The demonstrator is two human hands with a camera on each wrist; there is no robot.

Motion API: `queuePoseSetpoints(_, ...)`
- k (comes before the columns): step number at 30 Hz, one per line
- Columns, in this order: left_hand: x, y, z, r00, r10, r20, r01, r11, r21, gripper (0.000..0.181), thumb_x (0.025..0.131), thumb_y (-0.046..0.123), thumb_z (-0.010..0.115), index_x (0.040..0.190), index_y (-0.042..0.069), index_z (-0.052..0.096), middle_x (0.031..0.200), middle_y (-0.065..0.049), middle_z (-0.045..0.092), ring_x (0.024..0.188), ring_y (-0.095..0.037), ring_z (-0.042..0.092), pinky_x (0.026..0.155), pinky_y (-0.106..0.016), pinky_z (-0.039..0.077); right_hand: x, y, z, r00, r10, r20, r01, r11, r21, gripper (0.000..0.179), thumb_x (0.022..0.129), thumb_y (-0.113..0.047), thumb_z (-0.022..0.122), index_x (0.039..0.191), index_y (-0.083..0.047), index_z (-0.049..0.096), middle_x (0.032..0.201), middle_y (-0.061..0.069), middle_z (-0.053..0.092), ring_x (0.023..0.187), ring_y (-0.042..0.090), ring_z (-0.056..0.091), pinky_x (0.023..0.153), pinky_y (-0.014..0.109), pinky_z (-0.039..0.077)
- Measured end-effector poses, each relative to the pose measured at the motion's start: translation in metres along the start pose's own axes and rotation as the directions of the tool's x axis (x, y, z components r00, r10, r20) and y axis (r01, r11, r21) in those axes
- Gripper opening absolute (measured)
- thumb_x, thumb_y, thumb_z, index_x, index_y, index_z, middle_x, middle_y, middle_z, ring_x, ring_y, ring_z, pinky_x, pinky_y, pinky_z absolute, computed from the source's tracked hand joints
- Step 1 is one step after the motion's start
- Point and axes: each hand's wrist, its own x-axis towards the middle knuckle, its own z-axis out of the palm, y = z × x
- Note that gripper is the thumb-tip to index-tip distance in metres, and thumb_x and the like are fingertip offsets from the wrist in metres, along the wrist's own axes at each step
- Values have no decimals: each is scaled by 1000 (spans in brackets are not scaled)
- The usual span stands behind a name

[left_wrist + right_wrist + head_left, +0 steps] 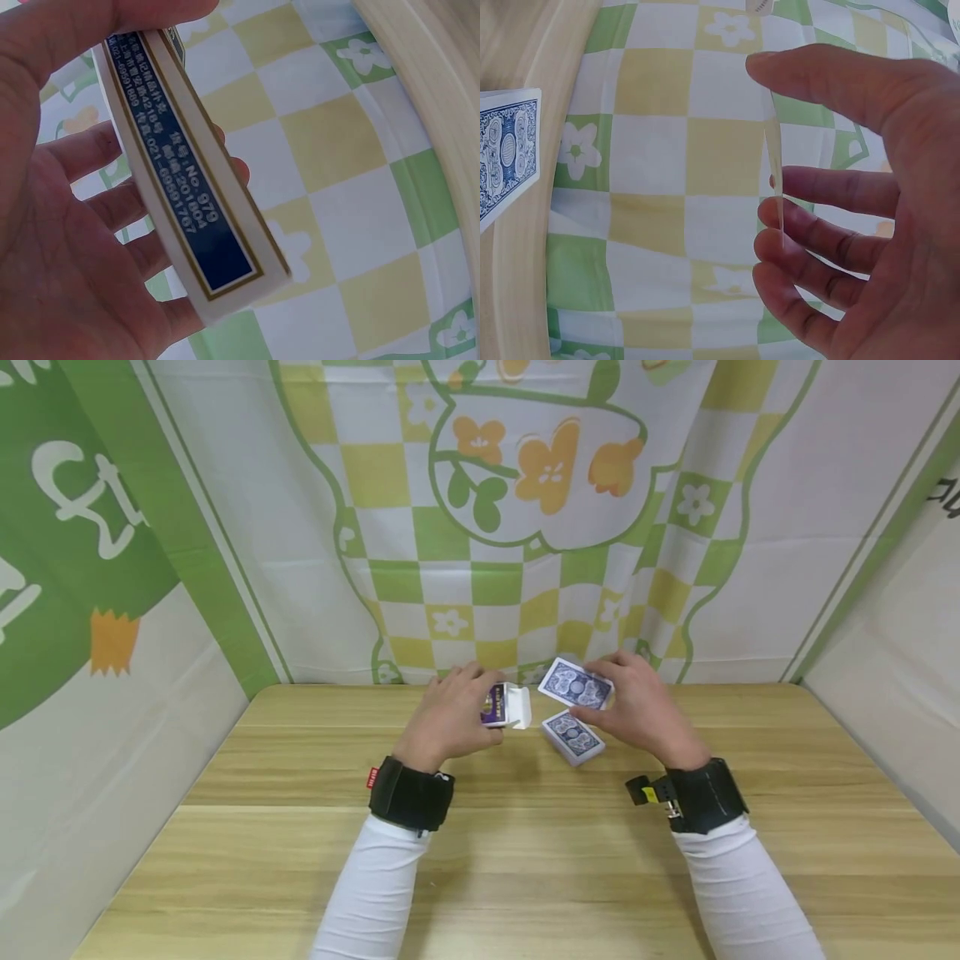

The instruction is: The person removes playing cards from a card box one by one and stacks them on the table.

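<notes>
My left hand (453, 710) grips a playing-card box (493, 705), thumb on one side and fingers curled round the other. The box's white flap (519, 706) hangs open toward the right. In the left wrist view its dark blue side panel (191, 172) with printed lettering faces the camera. My right hand (637, 706) pinches a blue-backed playing card (572, 683) between thumb and fingers; the right wrist view catches this thin card (775, 146) nearly edge-on. Just below it in the head view, a stack of blue-backed cards (575, 737) lies on the table, between both hands.
The wooden table (525, 877) ends at a hanging cloth (446, 585) with green and yellow checks, close behind both hands. More printed cloth hangs along the left and right sides. A black band (412, 795) wraps the left wrist, and another (707, 795) the right.
</notes>
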Motion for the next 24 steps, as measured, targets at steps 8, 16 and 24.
queuePoseSetpoints(8,0,2,1,1000,4,5,-4,1000,2,70,62,33,72,128,23,50,111,3,51,101,-18,46,83,-39,36,0,0,3,999,30,21,-29,998,-54,66,67,-42,75,118,-4,57,102,8,50,81,20,45,66,32,38)
queuePoseSetpoints(16,1,2,2,1000,10,3,-10,1000,8,68,62,33,71,126,23,51,111,3,52,100,-17,46,80,-37,35,0,1,5,999,29,42,-27,999,-47,64,69,-36,75,118,-1,55,106,11,49,87,22,44,71,35,37)
queuePoseSetpoints(24,1,3,2,1000,21,5,-21,1000,9,67,63,33,71,126,22,51,110,3,51,100,-17,46,79,-37,35,1,-1,6,997,57,52,-55,998,-31,65,68,-38,74,117,1,55,107,12,49,89,24,43,73,36,37)
